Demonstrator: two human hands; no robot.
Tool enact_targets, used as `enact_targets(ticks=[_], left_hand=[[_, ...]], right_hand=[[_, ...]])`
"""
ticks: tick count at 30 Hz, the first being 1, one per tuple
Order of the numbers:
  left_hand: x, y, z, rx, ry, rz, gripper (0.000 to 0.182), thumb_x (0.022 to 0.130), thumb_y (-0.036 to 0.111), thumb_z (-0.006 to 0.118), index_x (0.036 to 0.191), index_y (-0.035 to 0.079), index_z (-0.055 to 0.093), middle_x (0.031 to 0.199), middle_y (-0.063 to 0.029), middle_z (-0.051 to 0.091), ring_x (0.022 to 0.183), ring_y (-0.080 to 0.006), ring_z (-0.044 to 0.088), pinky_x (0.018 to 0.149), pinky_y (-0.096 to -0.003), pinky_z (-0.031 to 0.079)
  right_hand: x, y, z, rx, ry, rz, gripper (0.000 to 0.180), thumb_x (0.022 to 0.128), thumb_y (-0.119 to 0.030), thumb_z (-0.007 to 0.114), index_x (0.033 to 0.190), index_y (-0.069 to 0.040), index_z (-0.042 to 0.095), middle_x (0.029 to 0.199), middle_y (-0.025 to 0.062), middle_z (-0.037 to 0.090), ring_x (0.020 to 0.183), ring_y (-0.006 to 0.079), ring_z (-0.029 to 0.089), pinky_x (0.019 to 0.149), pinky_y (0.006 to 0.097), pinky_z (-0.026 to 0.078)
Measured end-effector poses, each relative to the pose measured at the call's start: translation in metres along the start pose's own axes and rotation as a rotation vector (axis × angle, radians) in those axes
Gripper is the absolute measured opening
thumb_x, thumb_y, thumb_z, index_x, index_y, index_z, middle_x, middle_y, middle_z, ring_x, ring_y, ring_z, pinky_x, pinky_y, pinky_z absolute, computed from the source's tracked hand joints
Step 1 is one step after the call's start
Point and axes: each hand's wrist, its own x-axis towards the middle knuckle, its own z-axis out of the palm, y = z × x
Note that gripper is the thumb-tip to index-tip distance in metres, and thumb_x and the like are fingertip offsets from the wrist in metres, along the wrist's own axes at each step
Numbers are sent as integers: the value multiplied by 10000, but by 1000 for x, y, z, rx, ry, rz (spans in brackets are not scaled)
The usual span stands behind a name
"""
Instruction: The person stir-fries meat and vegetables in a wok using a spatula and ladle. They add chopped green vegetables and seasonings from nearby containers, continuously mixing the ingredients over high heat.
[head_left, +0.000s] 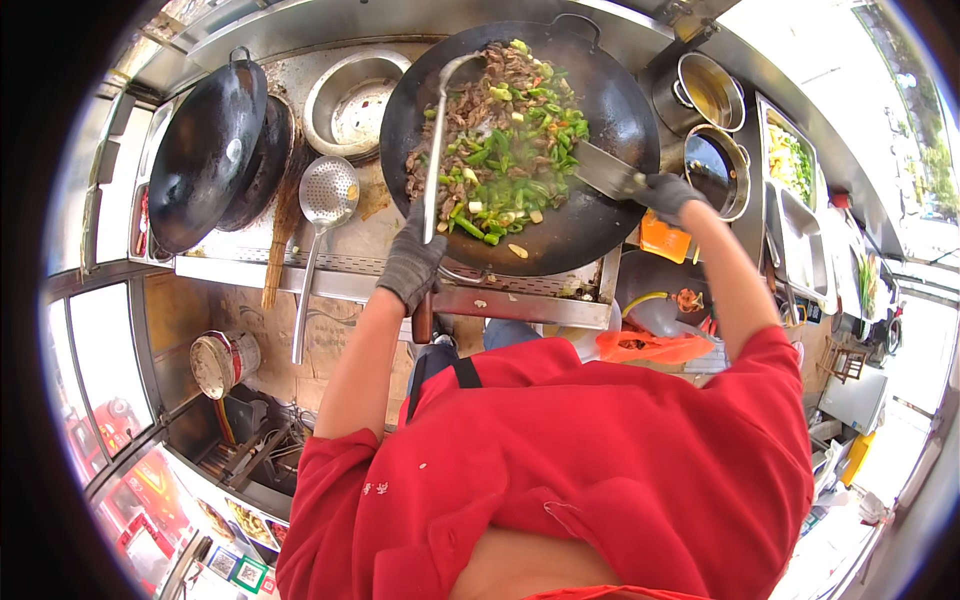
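Observation:
A large black wok (600, 217) holds sliced meat (461, 112) and chopped green peppers (525, 172), with light steam over them. My left hand (414, 262), in a dark glove, grips a long-handled metal ladle (435, 161); its wooden handle end shows below the hand, and its bowl rests at the upper left of the meat. My right hand (669, 196), also gloved, is closed on a wide metal spatula (606, 171). The spatula's blade touches the right edge of the peppers.
Left of the wok are a perforated skimmer (328, 191), a round metal pan (319, 112), a straw brush (281, 225) and another black wok (206, 157). Two metal pots (697, 139) with liquid and trays of food (787, 161) stand at right. An orange container (664, 238) sits below my right hand.

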Motion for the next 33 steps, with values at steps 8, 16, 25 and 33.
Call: enact_targets(ticks=[8,16,25,33], left_hand=[[-63,-17,-40,286,25,-120,757,818,55,567,1492,96,226,1310,-221,539,941,-305,657,813,-397,531],[-35,-8,2,64,-28,91,666,855,62,533,1467,125,276,722,-74,535,389,-159,483,344,-302,426],[-83,-53,-40,248,183,18,731,847,36,525,1500,143,214,858,-150,651,411,-184,525,390,-337,474],[-63,-55,5,422,43,128,602,775,145,583,1328,28,377,925,-255,620,771,-351,624,698,-401,517]], right_hand=[[-1,-22,12,-250,305,-404,408,876,-490,524,1106,-174,641,1022,138,681,947,344,647,838,434,493],[19,-43,28,-152,320,-387,430,891,-427,498,1115,-89,640,971,163,688,916,345,655,837,415,502],[-12,64,-32,-35,18,-145,407,864,-417,618,1007,-39,656,737,118,651,639,211,631,620,358,498],[22,-59,63,-285,301,-750,285,898,-309,486,1057,-139,652,985,156,671,898,374,632,802,464,489]])
